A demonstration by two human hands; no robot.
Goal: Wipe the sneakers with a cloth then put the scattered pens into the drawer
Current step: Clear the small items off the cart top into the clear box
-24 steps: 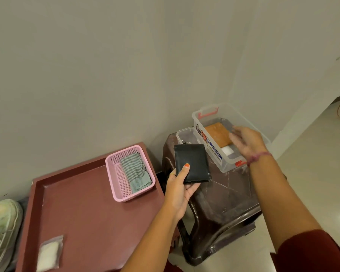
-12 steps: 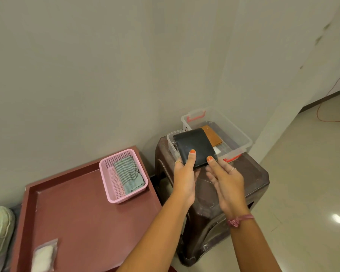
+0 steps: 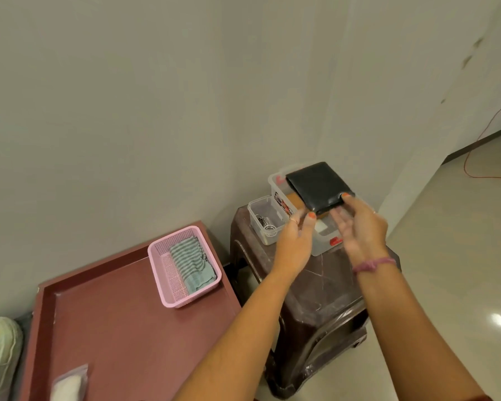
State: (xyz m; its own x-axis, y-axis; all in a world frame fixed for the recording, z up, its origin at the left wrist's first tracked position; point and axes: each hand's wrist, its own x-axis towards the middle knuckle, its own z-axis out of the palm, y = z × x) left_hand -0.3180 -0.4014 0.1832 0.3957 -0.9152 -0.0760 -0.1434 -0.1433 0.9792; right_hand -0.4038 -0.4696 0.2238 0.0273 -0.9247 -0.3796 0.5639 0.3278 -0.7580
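A pale green sneaker [image 3: 0,357] lies on the floor at the far left edge. A striped green cloth [image 3: 193,263] sits folded in a pink basket [image 3: 164,273] on the maroon table. No pens or drawer are in view. My right hand [image 3: 359,227] holds a black wallet [image 3: 318,185] over a clear storage box [image 3: 321,247], thumb on top of the wallet's near edge. My left hand [image 3: 294,244] is just left of it with fingers apart, its thumb tip beside the wallet's near corner.
The clear box and a small clear container [image 3: 262,215] with metal bits stand on a dark brown plastic stool [image 3: 324,290]. A maroon rimmed table [image 3: 113,322] carries a small plastic pouch [image 3: 68,384]. A red cable [image 3: 486,128] trails along the wall onto the floor.
The wallet moved right and away, from my left hand to over the clear box. My right hand came back from the box and took hold of it; my left hand loosened.
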